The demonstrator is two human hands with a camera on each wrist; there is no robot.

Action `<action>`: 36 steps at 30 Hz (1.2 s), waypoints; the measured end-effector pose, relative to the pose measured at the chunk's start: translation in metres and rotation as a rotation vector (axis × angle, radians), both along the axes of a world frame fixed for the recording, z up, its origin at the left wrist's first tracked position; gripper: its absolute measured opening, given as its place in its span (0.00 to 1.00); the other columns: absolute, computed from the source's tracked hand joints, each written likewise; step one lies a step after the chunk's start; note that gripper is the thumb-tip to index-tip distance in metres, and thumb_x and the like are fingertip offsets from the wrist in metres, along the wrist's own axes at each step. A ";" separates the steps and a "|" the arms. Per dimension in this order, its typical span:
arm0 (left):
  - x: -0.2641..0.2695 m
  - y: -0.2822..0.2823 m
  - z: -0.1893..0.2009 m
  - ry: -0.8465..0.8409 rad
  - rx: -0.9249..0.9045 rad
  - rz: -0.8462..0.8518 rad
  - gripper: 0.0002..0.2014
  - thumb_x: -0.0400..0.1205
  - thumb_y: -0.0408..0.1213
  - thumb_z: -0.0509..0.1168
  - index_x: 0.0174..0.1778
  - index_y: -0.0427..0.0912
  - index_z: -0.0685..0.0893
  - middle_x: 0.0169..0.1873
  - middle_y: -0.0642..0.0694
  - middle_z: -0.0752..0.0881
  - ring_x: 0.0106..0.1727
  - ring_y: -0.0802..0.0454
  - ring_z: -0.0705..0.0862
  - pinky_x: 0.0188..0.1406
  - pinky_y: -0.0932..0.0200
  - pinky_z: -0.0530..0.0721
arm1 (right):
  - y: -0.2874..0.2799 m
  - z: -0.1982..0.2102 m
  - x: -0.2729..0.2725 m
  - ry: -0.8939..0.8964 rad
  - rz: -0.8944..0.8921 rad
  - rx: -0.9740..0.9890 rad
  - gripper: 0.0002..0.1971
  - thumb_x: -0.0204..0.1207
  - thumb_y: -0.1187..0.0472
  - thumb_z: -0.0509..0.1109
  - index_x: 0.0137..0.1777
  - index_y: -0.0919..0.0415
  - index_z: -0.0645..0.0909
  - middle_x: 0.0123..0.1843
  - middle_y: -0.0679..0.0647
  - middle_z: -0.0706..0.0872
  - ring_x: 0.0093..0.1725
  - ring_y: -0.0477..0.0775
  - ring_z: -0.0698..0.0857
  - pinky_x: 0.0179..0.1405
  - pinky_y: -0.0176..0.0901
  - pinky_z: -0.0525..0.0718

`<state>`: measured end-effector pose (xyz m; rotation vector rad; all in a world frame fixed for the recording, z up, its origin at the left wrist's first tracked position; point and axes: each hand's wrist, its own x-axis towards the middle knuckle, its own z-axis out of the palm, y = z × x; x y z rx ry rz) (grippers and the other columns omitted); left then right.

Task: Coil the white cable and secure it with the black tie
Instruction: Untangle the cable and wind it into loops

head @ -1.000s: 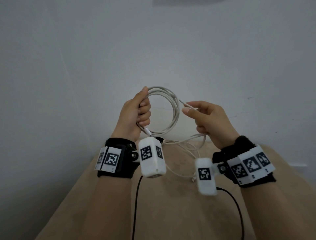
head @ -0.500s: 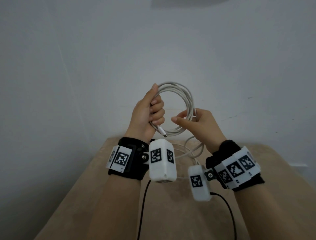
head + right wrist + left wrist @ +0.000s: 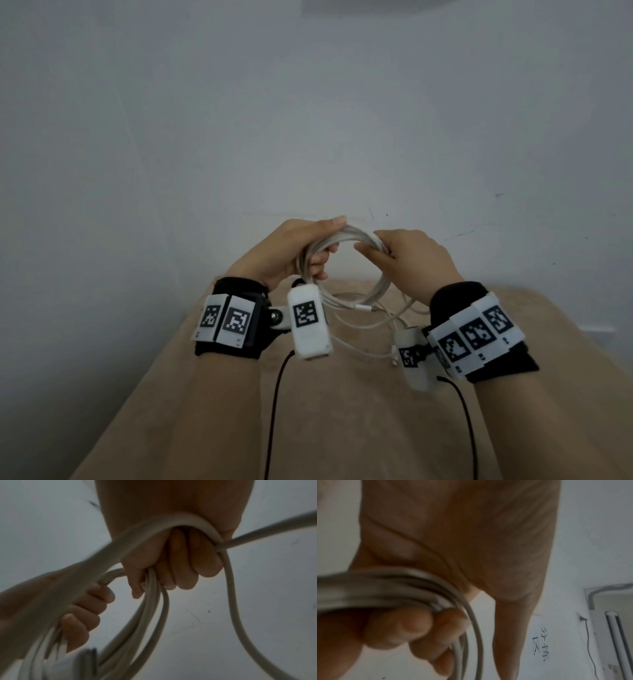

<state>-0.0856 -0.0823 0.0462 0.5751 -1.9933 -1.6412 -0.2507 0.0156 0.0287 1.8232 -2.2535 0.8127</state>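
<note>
White cable (image 3: 346,260) sits coiled mid-frame; left hand (image 3: 287,253) and right hand (image 3: 411,260) each clench its loops. Slack tail (image 3: 363,325) on the table could snag, springing loops loose. Tie unseen.

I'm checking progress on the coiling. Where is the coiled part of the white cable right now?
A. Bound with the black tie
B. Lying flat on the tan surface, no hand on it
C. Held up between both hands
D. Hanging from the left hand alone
C: the left hand and right hand each grip a side of the white cable coil, raised off the tan surface; no tie shows.
</note>
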 end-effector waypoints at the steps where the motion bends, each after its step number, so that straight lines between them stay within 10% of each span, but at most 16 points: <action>1: -0.001 0.002 0.001 -0.052 -0.037 0.001 0.21 0.74 0.58 0.70 0.31 0.41 0.81 0.17 0.50 0.70 0.19 0.54 0.69 0.31 0.57 0.79 | 0.000 0.000 0.002 0.051 -0.012 0.019 0.24 0.82 0.41 0.56 0.28 0.53 0.63 0.26 0.49 0.72 0.30 0.55 0.75 0.26 0.44 0.65; 10: -0.014 0.019 0.010 -0.191 -0.293 0.160 0.25 0.76 0.58 0.68 0.24 0.44 0.70 0.17 0.55 0.63 0.19 0.56 0.59 0.18 0.64 0.59 | 0.002 0.006 0.014 0.226 -0.111 -0.012 0.21 0.82 0.40 0.55 0.54 0.52 0.82 0.40 0.53 0.85 0.41 0.58 0.84 0.35 0.43 0.72; 15: -0.019 0.018 0.008 -0.040 -0.269 0.258 0.27 0.77 0.56 0.69 0.23 0.46 0.64 0.19 0.52 0.61 0.19 0.55 0.55 0.17 0.65 0.56 | 0.002 0.007 0.006 -0.050 0.000 -0.185 0.14 0.75 0.44 0.70 0.37 0.52 0.76 0.29 0.46 0.79 0.34 0.52 0.79 0.31 0.44 0.71; 21: -0.007 0.007 0.008 0.216 -0.062 0.385 0.25 0.79 0.51 0.69 0.22 0.50 0.64 0.17 0.55 0.62 0.17 0.58 0.55 0.15 0.67 0.53 | 0.011 0.010 -0.012 -0.246 0.078 -0.074 0.15 0.64 0.45 0.79 0.47 0.47 0.81 0.25 0.45 0.79 0.30 0.44 0.80 0.36 0.47 0.80; 31: 0.004 -0.002 0.010 0.427 0.123 0.536 0.28 0.80 0.49 0.69 0.10 0.51 0.77 0.16 0.57 0.62 0.16 0.61 0.55 0.15 0.65 0.50 | 0.010 -0.003 -0.035 -0.237 0.093 0.064 0.17 0.72 0.64 0.74 0.60 0.49 0.82 0.58 0.46 0.81 0.60 0.45 0.79 0.58 0.37 0.75; 36: 0.010 -0.006 0.011 0.490 0.186 0.554 0.26 0.79 0.50 0.70 0.15 0.51 0.73 0.17 0.56 0.61 0.17 0.60 0.54 0.18 0.62 0.48 | 0.004 -0.010 -0.041 -0.459 0.023 -0.057 0.13 0.79 0.74 0.61 0.53 0.61 0.84 0.53 0.57 0.87 0.51 0.51 0.87 0.50 0.38 0.83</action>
